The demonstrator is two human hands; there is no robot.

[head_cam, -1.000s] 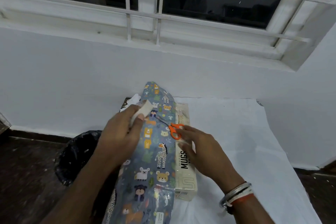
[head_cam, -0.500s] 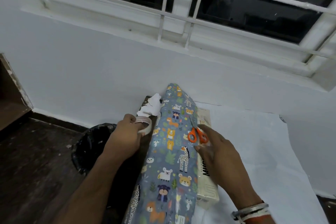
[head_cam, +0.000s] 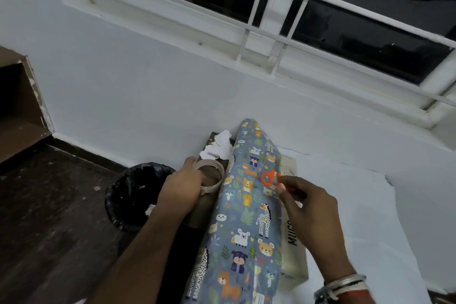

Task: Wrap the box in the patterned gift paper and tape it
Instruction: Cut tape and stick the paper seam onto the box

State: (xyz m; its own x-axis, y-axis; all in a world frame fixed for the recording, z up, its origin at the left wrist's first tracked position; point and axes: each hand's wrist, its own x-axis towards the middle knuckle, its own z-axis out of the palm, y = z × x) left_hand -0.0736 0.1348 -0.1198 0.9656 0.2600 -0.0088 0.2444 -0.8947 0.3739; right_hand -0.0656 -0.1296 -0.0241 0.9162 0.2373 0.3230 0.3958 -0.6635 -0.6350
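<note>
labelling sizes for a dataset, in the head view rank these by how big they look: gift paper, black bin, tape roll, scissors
1. gift paper, though it also lies nearest the camera
2. black bin
3. tape roll
4. scissors, only the orange handles show clearly

Your left forearm [head_cam: 138, 254] runs bare from the bottom edge of the head view up to your left hand [head_cam: 180, 195]. Your right forearm is just as bare, but the wrist behind your right hand [head_cam: 313, 215] is stacked with jewellery. Several thin silvery-white bangles [head_cam: 345, 282] lie side by side and a little askew (they blur into pale streaks, so the count cannot be told). A dark strand [head_cam: 320, 295] shows among them on the inner side of the wrist. Next to the bangles, on the elbow side, sits a broader red-orange band [head_cam: 355, 294], partly cut off by the frame edge.
</note>
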